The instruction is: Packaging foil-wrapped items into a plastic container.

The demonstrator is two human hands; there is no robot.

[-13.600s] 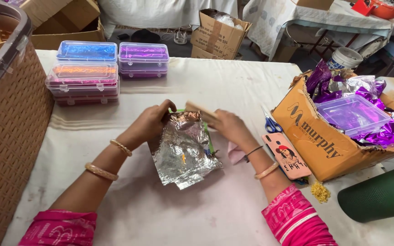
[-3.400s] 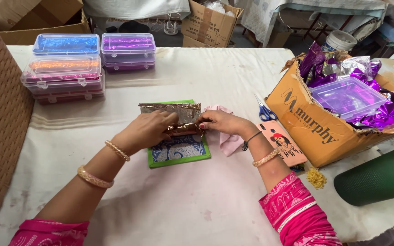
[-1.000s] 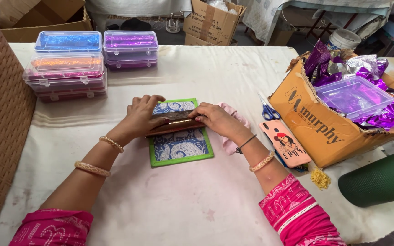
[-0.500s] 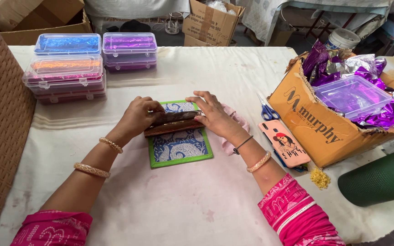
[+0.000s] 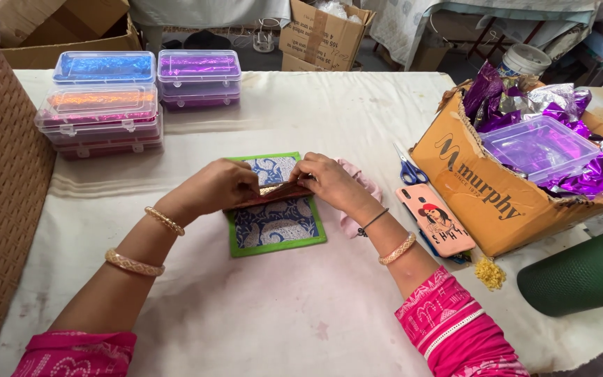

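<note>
A narrow bar wrapped in shiny copper-coloured foil (image 5: 273, 193) lies across a green-edged mat with a blue and white pattern (image 5: 273, 223) in the middle of the table. My left hand (image 5: 214, 187) is closed over the bar's left part. My right hand (image 5: 333, 183) pinches the foil at the bar's right end. Both hands rest on the mat, and much of the bar is hidden under the fingers.
Several clear plastic boxes of coloured foil (image 5: 102, 105) are stacked at the back left beside a brown wicker basket (image 5: 1, 188). Right of the mat lie a pink cloth (image 5: 357, 216), scissors (image 5: 406, 171), a phone (image 5: 435, 220), an orange carton of purple foil (image 5: 497, 188) and a green roll (image 5: 581, 269).
A flat foil sheet has been folded tightly around the bar. In the last half second my hands drew closer along the bar and my right fingers closed onto its right end.
</note>
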